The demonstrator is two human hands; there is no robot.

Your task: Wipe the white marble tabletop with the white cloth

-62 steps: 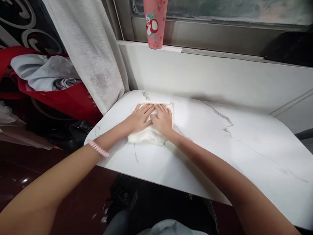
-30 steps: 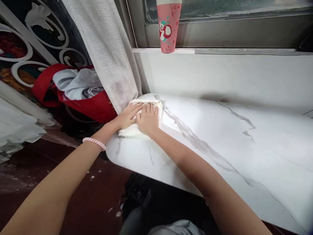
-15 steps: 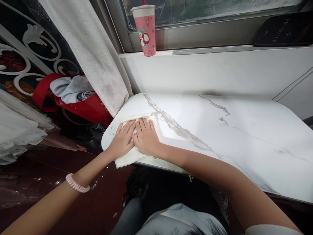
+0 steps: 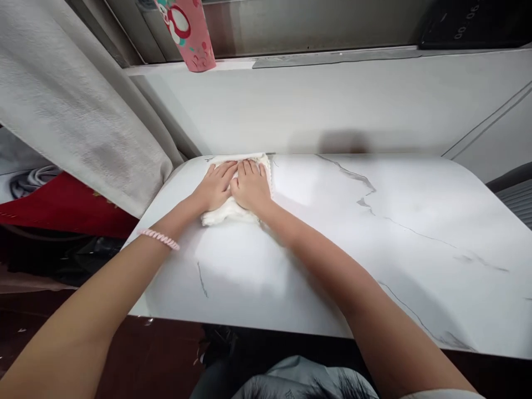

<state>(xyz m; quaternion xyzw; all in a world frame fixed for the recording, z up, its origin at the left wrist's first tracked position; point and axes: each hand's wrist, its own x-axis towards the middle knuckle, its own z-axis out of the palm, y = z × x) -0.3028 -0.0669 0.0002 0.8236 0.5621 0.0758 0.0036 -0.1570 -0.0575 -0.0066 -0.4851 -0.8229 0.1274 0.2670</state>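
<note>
Head view: left hand (image 4: 215,187) and right hand (image 4: 252,187) both lie flat, palms down on a white cloth (image 4: 228,214) — fingers extended, pressing rather than gripping. Hands side by side, right just beside left. Cloth sits on the white marbled table (image 4: 332,233), toward its left end, far edge right up by the wall (image 4: 266,116); can't tell if it touches. Pink coiled band (image 4: 160,239) on the left wrist. Pink cup (image 4: 192,36) on the ledge above, top out of frame. Dark device (image 4: 477,25) with digits at far right. Grey-white curtain (image 4: 83,100) hangs left, red bag (image 4: 70,206) below it.
</note>
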